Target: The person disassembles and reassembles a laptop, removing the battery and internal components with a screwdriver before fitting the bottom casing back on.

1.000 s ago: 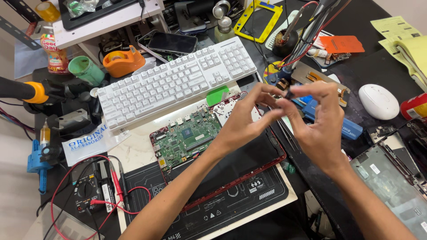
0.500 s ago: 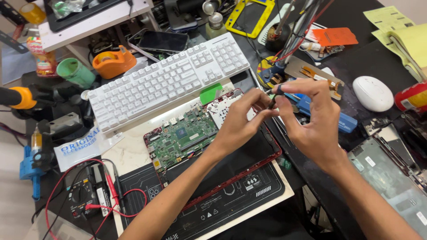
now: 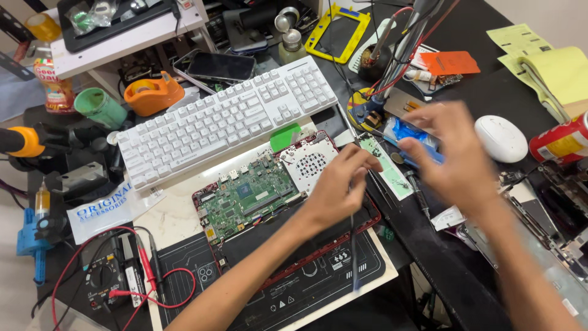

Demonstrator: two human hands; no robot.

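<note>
My left hand (image 3: 337,187) hovers over the right side of an opened red laptop base (image 3: 367,222). It pinches a thin dark rod-like tool (image 3: 354,257) that points down toward me. The green motherboard (image 3: 248,196) and the round fan (image 3: 311,164) lie just to its left. My right hand (image 3: 456,156) is motion-blurred above a blue packet (image 3: 409,132) on the black table. Its fingers look spread, and I see nothing in them.
A white keyboard (image 3: 226,125) lies behind the laptop. A multimeter (image 3: 105,276) with red leads sits front left. Right of my hands are a white mouse (image 3: 502,138), a red can (image 3: 560,144) and yellow papers (image 3: 551,67). An orange tape dispenser (image 3: 153,93) and green cup (image 3: 101,107) stand back left.
My hands were pinched together over a small part above the laptop's right edge. They have separated: the right swung off to the right, and the left dropped lower with the thin tool.
</note>
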